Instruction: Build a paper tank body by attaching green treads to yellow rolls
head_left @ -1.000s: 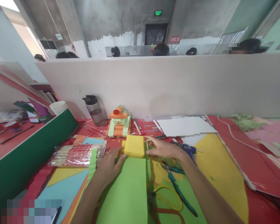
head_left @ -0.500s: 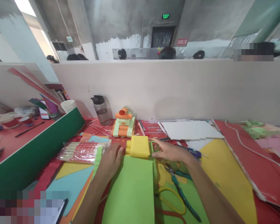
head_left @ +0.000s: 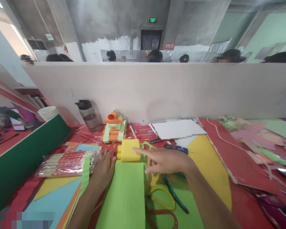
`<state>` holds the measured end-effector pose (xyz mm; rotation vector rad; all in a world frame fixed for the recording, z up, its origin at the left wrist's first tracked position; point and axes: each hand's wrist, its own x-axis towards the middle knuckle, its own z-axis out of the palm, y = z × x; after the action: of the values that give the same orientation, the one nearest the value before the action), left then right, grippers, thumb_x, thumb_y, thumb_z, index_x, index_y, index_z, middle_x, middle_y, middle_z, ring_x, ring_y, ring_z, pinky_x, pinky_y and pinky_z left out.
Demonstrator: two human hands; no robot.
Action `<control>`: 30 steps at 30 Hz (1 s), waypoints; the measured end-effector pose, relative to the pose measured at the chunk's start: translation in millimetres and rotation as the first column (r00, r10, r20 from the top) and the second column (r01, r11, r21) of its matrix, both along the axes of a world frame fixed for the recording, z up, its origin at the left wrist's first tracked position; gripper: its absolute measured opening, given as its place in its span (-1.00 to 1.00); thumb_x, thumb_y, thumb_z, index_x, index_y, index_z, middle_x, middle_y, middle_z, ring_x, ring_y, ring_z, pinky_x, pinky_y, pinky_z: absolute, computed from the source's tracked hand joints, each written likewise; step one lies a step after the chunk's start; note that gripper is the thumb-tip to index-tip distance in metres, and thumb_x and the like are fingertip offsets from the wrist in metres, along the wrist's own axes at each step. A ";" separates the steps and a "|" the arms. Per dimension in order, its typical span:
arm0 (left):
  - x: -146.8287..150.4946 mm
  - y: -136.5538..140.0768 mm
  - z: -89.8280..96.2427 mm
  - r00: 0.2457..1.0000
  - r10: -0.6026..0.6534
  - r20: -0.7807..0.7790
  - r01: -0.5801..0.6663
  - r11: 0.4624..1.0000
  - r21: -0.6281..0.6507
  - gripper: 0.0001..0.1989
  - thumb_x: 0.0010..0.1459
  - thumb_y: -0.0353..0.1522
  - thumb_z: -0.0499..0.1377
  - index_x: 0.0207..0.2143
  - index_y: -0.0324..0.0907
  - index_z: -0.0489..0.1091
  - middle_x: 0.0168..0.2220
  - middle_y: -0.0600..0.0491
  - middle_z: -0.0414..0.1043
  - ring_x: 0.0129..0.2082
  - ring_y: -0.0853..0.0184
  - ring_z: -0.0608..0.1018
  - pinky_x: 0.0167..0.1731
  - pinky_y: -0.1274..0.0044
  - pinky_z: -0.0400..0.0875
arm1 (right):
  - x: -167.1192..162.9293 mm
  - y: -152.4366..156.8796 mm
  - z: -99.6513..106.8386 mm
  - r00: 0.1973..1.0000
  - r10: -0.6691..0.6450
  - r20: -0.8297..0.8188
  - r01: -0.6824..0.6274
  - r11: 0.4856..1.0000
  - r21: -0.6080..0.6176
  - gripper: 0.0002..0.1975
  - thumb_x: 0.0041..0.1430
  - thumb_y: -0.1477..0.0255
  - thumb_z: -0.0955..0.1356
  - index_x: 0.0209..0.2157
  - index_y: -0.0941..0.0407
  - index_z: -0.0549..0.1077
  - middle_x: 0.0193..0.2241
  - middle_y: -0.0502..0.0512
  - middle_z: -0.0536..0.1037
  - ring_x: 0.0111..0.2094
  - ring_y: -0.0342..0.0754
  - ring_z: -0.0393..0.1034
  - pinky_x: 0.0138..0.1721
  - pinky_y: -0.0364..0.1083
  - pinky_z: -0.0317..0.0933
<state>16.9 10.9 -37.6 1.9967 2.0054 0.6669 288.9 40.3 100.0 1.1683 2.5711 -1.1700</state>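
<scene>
A yellow paper-covered box [head_left: 130,151] with small yellow rolls on its left side lies in the middle of the table. Just left of it, my left hand [head_left: 104,169] rests low with fingers stretched out, holding nothing I can see. My right hand [head_left: 168,161] is at the box's right side, its index finger extended over the box's face and the other fingers partly bent. Whether that fingertip touches the box I cannot tell. A light green paper sheet [head_left: 124,197] lies in front, between my forearms. Behind the box stands an orange and pale green paper tank model [head_left: 113,129].
Left are wrapped wooden sticks [head_left: 64,163], coloured paper [head_left: 53,195] and a green divider [head_left: 26,156]. Teal-handled pliers [head_left: 175,194] and yellow-handled scissors [head_left: 163,198] lie under my right arm. Further back are a glue gun [head_left: 176,148], white boards [head_left: 178,128] and a water bottle [head_left: 88,116].
The view has turned right, so the table's things appear further left. My right index finger has moved from beside the box to over its face. My left hand stays beside the box.
</scene>
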 end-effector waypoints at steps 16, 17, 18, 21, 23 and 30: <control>-1.4 -0.7 36.0 0.990 -0.131 -0.046 0.132 0.991 0.027 -0.55 0.30 -0.17 -0.16 -0.35 -0.16 0.45 -0.30 -0.04 0.51 -0.23 0.17 0.50 -0.17 0.37 0.30 | 101.8 92.4 -66.4 0.831 -0.479 0.283 0.207 0.739 0.641 -0.20 -0.06 0.72 0.30 0.22 -0.07 0.17 0.27 0.17 0.12 0.28 0.22 -0.08 0.12 0.16 -0.01; -1.3 -0.6 35.9 0.991 -0.131 -0.040 0.132 0.991 0.024 -0.54 0.29 -0.16 -0.16 -0.34 -0.16 0.47 -0.27 -0.05 0.52 -0.21 0.16 0.50 -0.16 0.37 0.30 | 104.8 98.8 -72.9 0.835 -0.451 0.315 0.165 0.751 0.639 -0.17 -0.08 0.74 0.29 0.23 -0.08 0.16 0.29 0.15 0.07 0.29 0.19 -0.11 0.15 0.17 -0.07; -1.4 -0.6 35.6 0.991 -0.130 -0.033 0.130 0.991 0.019 -0.53 0.29 -0.15 -0.15 -0.33 -0.16 0.48 -0.26 -0.05 0.52 -0.20 0.16 0.49 -0.15 0.37 0.29 | 106.0 103.1 -77.3 0.842 -0.429 0.327 0.133 0.753 0.645 -0.19 -0.07 0.75 0.27 0.22 -0.07 0.17 0.29 0.14 0.09 0.29 0.17 -0.09 0.17 0.17 -0.10; -2.6 -0.7 35.3 0.992 -0.123 -0.015 0.123 0.992 0.006 -0.52 0.29 -0.13 -0.15 -0.34 -0.16 0.49 -0.24 -0.06 0.51 -0.21 0.17 0.49 -0.15 0.37 0.27 | 103.9 105.9 -78.6 0.880 -0.378 0.288 0.094 0.733 0.674 -0.30 0.02 0.74 0.23 0.19 -0.04 0.23 0.18 0.15 0.29 0.18 0.09 0.13 0.11 0.05 0.01; -3.6 -1.1 35.9 0.994 -0.108 -0.007 0.108 0.994 0.003 -0.52 0.28 -0.12 -0.14 -0.37 -0.15 0.48 -0.26 -0.04 0.51 -0.22 0.17 0.48 -0.17 0.38 0.27 | 102.1 104.3 -72.2 0.896 -0.376 0.238 0.108 0.702 0.704 -0.37 0.09 0.71 0.20 0.16 -0.04 0.26 0.10 0.12 0.39 0.08 0.05 0.25 0.02 -0.04 0.10; -2.5 -4.4 44.9 0.997 -0.069 0.019 0.070 0.998 -0.007 -0.52 0.28 -0.10 -0.16 -0.59 -0.15 0.24 -0.58 0.09 0.30 -0.51 0.29 0.38 -0.41 0.47 0.19 | 111.2 116.3 -31.7 0.821 -0.571 0.027 0.309 0.483 0.820 -0.57 0.22 0.54 0.22 0.12 0.07 0.30 -0.13 0.20 0.55 -0.14 0.09 0.41 -0.17 -0.08 0.15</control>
<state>14.4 6.5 7.2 2.0376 1.9154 0.6593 400.0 156.6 68.3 2.0802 2.6098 0.3018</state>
